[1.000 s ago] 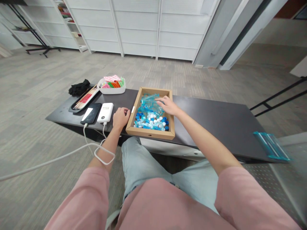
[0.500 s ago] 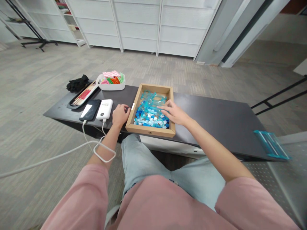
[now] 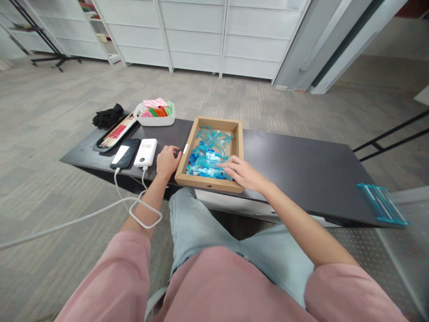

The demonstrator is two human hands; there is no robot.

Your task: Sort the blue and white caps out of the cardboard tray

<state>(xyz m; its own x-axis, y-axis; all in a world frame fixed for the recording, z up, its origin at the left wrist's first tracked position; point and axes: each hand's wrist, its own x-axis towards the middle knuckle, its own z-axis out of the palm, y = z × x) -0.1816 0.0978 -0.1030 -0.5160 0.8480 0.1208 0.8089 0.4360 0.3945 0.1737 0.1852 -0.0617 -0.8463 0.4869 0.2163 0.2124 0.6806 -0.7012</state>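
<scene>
An open cardboard box (image 3: 238, 139) holds clear, blue-edged plastic pieces (image 3: 214, 139) at its far side and small blue and white pieces (image 3: 197, 169) at the near side. My right hand (image 3: 244, 173) reaches over the box's right wall. Its thumb and fingers close on the right end of a long clear blue plastic piece (image 3: 207, 162) above the small ones; the exact grip is partly hidden. My left hand (image 3: 167, 160) rests on the table by the box's left wall, fingers loosely curled but apart, holding nothing.
On the dark table (image 3: 298, 165), a white power bank (image 3: 146, 152) and a black phone-like device (image 3: 126, 153) have cables, one crossing my left forearm. Behind are a tray of sticks (image 3: 117, 132), a white basket (image 3: 157, 120) and black cloth (image 3: 107, 116). A blue-edged clear rack (image 3: 382, 203) is at right.
My right hand has moved toward me inside the box, and a long clear piece now lies nearer, over the small pieces. My left hand has stayed in place.
</scene>
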